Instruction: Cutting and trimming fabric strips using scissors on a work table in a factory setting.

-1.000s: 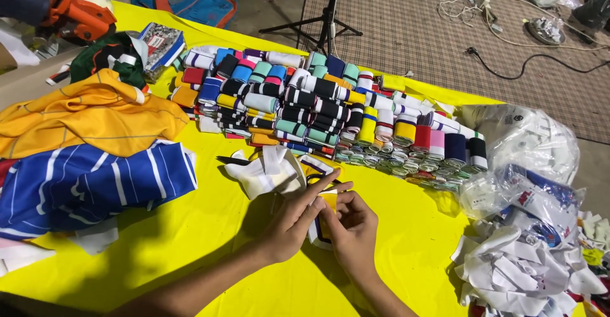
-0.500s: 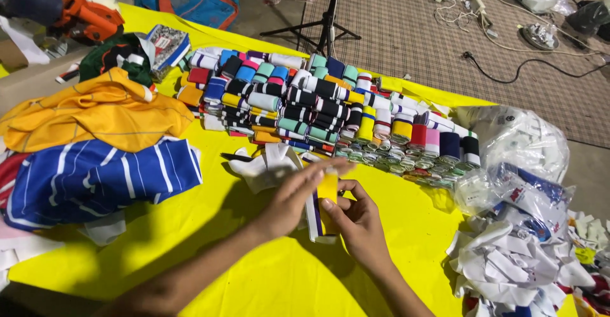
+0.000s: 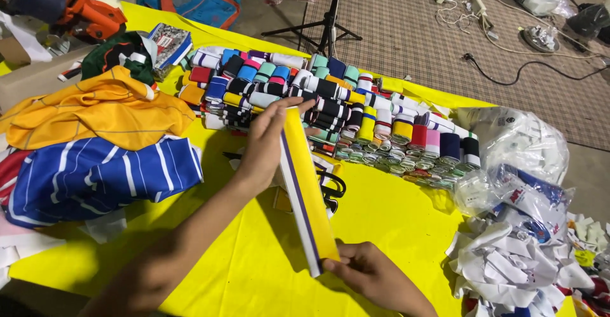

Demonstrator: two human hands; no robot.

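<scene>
- Since half a second ago, the folded yellow strip (image 3: 306, 190) has been drawn out long between the two hands; before, both hands were bunched together over it near the middle of the yellow table (image 3: 406, 228).
- Left hand (image 3: 267, 145) has risen toward the far edge, its fingers closed along the strip's upper end, fingertips reaching past the top.
- Right hand (image 3: 372, 276) sits near the table's front edge, thumb and fingers pinching the strip's lower end.
- The strip is yellow with a dark purple line and a white border along one side, stretched taut and lifted off the table.
- Beneath it lies what looks like a pair of black scissors (image 3: 330, 187), mostly hidden.
- Rows of rolled striped bands (image 3: 330, 104) run along the far edge.
- A yellow garment (image 3: 95, 110) and a blue striped garment (image 3: 95, 174) are piled at the left edge.
- Clear plastic bags (image 3: 515, 142) and white scraps (image 3: 508, 266) sit at the right edge.
</scene>
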